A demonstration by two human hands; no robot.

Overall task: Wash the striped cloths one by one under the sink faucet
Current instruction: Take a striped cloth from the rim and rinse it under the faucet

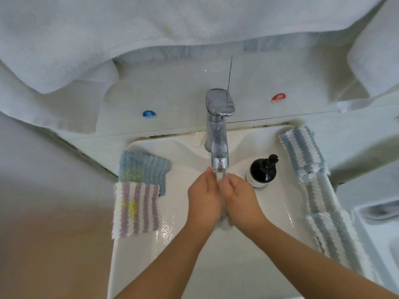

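Note:
Water runs from the chrome faucet (218, 134) onto my two hands, which are pressed together over the white sink (133, 251). My left hand (205, 199) and my right hand (239, 197) squeeze a bunched pale cloth (225, 225) between them; only a small wet bit of it shows below the palms. On the sink's left rim lie a purple-and-white striped cloth (136, 210) with yellow stains and a blue ribbed cloth (143, 169), also stained yellow. Blue-and-white striped cloths (302, 151) lie along the right rim, with more of them (330, 231) nearer me.
A black soap pump bottle (262, 171) stands just right of the faucet, close to my right hand. White towels (86, 39) hang above the back wall. Cold (149, 114) and hot (278, 98) stickers mark the wall. A white tray (380, 210) sits at the far right.

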